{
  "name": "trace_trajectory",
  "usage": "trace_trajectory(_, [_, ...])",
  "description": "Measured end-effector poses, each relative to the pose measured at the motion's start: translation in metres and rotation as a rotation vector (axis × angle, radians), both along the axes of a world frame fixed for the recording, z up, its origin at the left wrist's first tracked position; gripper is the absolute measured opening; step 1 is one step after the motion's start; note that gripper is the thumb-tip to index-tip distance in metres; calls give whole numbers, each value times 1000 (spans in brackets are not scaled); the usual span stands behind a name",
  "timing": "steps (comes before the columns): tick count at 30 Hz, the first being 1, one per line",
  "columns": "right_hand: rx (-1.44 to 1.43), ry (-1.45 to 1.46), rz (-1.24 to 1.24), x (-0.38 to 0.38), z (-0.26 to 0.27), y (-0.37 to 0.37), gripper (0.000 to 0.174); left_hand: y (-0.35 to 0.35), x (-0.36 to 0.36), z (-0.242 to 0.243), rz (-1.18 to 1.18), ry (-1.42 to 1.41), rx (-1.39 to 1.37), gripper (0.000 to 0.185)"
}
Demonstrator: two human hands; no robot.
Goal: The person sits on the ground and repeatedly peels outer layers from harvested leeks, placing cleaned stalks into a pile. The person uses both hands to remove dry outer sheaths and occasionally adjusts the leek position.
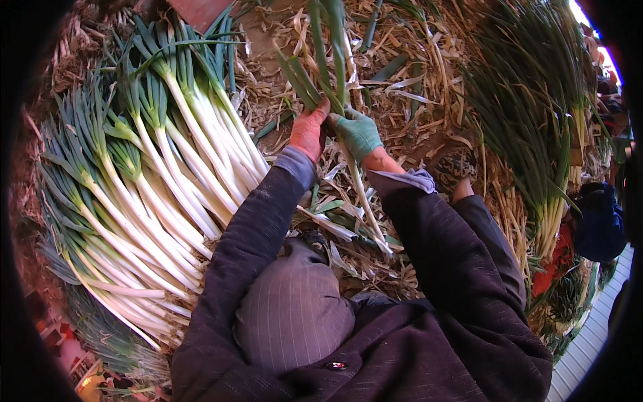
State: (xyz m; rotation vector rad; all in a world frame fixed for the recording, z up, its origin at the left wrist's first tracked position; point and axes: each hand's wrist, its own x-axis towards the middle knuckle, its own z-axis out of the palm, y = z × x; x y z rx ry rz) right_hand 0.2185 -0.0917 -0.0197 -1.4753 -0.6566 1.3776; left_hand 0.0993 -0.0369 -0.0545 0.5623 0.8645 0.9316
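Observation:
My left hand (310, 128), in an orange-red glove, is closed on the green leaves of a long Welsh onion (355, 176) where they fan out from the stem. Just right of it, my right hand (359, 131), in a green glove, grips the same onion at the top of its pale stem. The leaves point away from me. Its stem slants down between my forearms, and the root end (384, 245) hangs towards my knees. The fingers hide the part of the onion between the hands.
A wide pile of white-stemmed Welsh onions (166, 176) lies at my left, roots towards me. Dry husks (402, 105) and cut leaves litter the ground ahead. Untrimmed onions (527, 110) are heaped at the right, near a dark blue object (600, 221) and red material (550, 266).

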Motion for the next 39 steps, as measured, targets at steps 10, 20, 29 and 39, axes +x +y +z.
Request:
trace_trajectory(10, [356, -1143, 367, -18, -20, -90, 29, 96, -62, 9, 393, -278, -202, 25])
trace_trajectory(20, [-721, -882, 1637, 117, -21, -310, 29, 112, -93, 3, 307, -426, -288, 28])
trace_trajectory(29, [-65, -1075, 855, -11, 62, -122, 56, 96, -92, 36, -185, -874, -194, 43])
trace_trajectory(39, [113, -1083, 415, -63, 11, -53, 43, 45, -42, 62, 454, 169, 20, 59])
